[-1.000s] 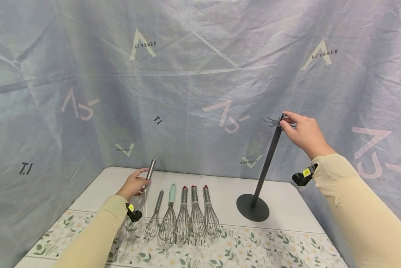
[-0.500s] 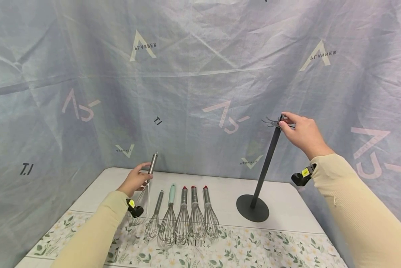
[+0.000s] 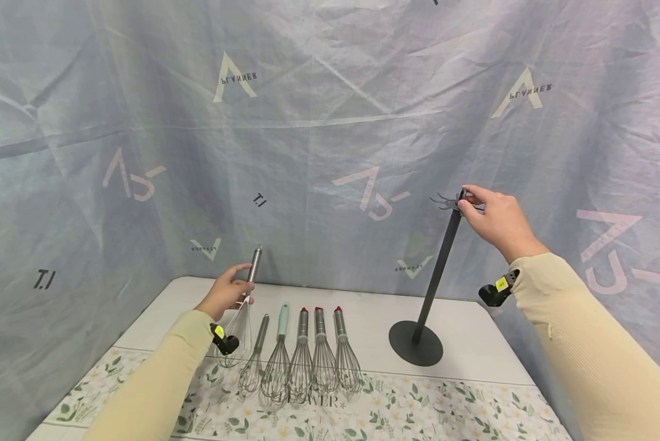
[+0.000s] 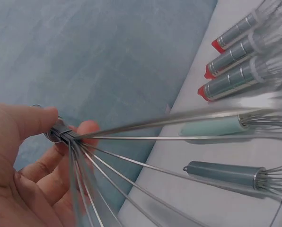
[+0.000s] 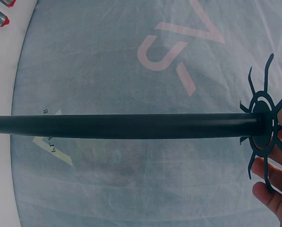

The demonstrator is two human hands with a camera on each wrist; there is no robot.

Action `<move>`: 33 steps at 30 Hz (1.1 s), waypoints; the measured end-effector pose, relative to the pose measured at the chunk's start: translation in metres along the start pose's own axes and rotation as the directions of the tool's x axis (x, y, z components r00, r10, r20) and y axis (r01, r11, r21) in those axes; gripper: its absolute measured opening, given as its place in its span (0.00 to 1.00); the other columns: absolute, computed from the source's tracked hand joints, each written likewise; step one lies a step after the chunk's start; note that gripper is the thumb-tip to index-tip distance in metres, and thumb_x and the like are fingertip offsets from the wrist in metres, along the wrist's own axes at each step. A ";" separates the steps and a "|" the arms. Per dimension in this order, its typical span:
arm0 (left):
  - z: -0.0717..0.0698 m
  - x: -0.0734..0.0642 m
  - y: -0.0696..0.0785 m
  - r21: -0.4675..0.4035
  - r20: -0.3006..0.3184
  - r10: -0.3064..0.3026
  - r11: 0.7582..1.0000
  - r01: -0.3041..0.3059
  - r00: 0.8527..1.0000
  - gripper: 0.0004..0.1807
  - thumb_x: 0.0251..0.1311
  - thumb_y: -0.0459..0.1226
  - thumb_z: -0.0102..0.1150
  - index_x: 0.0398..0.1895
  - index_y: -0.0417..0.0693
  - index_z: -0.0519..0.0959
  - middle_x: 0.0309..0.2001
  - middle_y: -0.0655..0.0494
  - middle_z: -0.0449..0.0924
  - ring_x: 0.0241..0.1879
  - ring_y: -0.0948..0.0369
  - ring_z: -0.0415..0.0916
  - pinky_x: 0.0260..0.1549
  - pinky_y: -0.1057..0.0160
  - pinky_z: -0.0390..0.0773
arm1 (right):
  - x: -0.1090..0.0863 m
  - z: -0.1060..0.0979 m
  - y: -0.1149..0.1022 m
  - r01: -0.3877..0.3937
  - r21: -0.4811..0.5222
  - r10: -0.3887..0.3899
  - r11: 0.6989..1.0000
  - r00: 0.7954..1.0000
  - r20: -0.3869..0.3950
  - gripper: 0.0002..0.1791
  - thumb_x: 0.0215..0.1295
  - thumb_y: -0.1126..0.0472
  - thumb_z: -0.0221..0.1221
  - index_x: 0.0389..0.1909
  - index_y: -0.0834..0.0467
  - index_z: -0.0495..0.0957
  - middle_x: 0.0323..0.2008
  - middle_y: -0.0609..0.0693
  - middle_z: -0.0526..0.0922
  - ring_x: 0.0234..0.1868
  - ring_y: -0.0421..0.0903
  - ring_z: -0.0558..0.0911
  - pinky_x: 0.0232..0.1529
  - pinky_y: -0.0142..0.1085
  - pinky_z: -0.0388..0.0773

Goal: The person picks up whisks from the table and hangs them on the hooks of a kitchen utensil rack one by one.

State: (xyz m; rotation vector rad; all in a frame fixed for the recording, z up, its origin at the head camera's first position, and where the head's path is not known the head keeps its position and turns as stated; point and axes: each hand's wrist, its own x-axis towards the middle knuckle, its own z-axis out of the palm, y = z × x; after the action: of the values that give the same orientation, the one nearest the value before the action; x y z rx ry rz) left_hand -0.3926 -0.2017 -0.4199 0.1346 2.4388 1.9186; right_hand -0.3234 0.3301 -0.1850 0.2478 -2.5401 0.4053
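Observation:
My left hand [image 3: 226,295] holds a steel whisk [image 3: 255,263] near the bottom of its handle, handle up and wires hanging down over the left of the table. In the left wrist view, thumb and fingers pinch the whisk's neck [image 4: 64,132], where the wires fan out. On the right, my right hand [image 3: 497,222] pinches the top of a tall black stand [image 3: 439,272]. A ring of curved hooks [image 5: 263,124] circles the post just under that grip, its hooks bare on the visible side; some fingers overlap it in the right wrist view.
Several whisks lie in a row, handles away from me: a small grey-handled one [image 3: 261,334], a mint-handled one [image 3: 283,318] and red-tipped steel ones [image 3: 321,321]. The stand's round base [image 3: 415,343] sits on the white table [image 3: 473,331]. A floral cloth [image 3: 418,410] covers the front; a curtain [image 3: 307,245] hangs behind.
My left hand has lifted the whisk a little, moving it up and slightly right. The right hand stays at the stand's top, and the row of whisks is unchanged.

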 end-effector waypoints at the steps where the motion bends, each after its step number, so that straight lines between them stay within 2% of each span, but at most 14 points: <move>1: 0.001 0.000 0.001 -0.001 0.003 0.002 1.000 -0.002 1.000 0.35 0.74 0.36 0.56 0.80 0.58 0.55 0.45 0.47 0.81 0.31 0.57 0.84 0.32 0.54 0.81 | 0.000 0.000 0.000 -0.001 0.002 0.001 1.000 1.000 0.002 0.30 0.79 0.46 0.49 0.73 0.60 0.67 0.60 0.67 0.78 0.60 0.70 0.72 0.54 0.65 0.69; 14: 0.011 0.006 0.025 0.014 0.005 0.063 0.998 -0.063 0.998 0.35 0.74 0.34 0.55 0.80 0.58 0.55 0.47 0.44 0.78 0.34 0.54 0.86 0.30 0.57 0.81 | 0.001 -0.002 0.000 0.006 0.000 -0.006 1.000 1.000 0.000 0.30 0.79 0.47 0.49 0.72 0.60 0.67 0.59 0.67 0.79 0.61 0.71 0.71 0.55 0.66 0.68; 21: 0.017 0.008 0.036 -0.001 -0.007 0.057 0.998 -0.057 0.998 0.37 0.73 0.34 0.56 0.80 0.62 0.54 0.49 0.42 0.78 0.41 0.45 0.85 0.30 0.55 0.81 | 0.000 -0.001 0.001 0.016 0.000 -0.016 1.000 1.000 -0.009 0.29 0.78 0.48 0.50 0.71 0.61 0.68 0.58 0.67 0.79 0.58 0.70 0.74 0.54 0.65 0.70; 26: 0.021 0.011 0.040 0.004 -0.011 0.056 0.998 -0.056 0.998 0.39 0.72 0.33 0.57 0.80 0.65 0.54 0.54 0.40 0.77 0.39 0.47 0.86 0.31 0.54 0.83 | 0.001 0.000 0.001 0.011 0.004 -0.011 1.000 1.000 -0.006 0.29 0.78 0.47 0.50 0.71 0.60 0.68 0.58 0.67 0.79 0.59 0.70 0.73 0.54 0.65 0.69; 31: 0.028 0.013 0.046 0.002 -0.006 0.064 0.998 -0.064 0.998 0.41 0.71 0.33 0.59 0.80 0.66 0.54 0.51 0.42 0.77 0.41 0.42 0.85 0.29 0.55 0.82 | 0.001 0.000 0.002 0.001 0.001 -0.001 1.000 1.000 0.002 0.30 0.78 0.47 0.50 0.72 0.60 0.68 0.59 0.67 0.79 0.60 0.70 0.72 0.55 0.65 0.69; 33: 0.030 0.014 0.049 -0.003 -0.002 0.073 0.997 -0.073 0.997 0.40 0.70 0.33 0.60 0.80 0.67 0.55 0.50 0.42 0.77 0.39 0.43 0.85 0.28 0.55 0.82 | 0.002 0.001 0.002 0.001 0.000 -0.001 1.000 1.000 0.003 0.29 0.78 0.47 0.50 0.72 0.60 0.68 0.59 0.67 0.79 0.60 0.70 0.72 0.55 0.65 0.69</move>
State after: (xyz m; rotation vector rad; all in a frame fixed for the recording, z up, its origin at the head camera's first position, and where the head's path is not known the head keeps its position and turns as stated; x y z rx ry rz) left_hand -0.4017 -0.1601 -0.3795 0.2247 2.4653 1.9518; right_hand -0.3256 0.3314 -0.1850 0.2497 -2.5424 0.4055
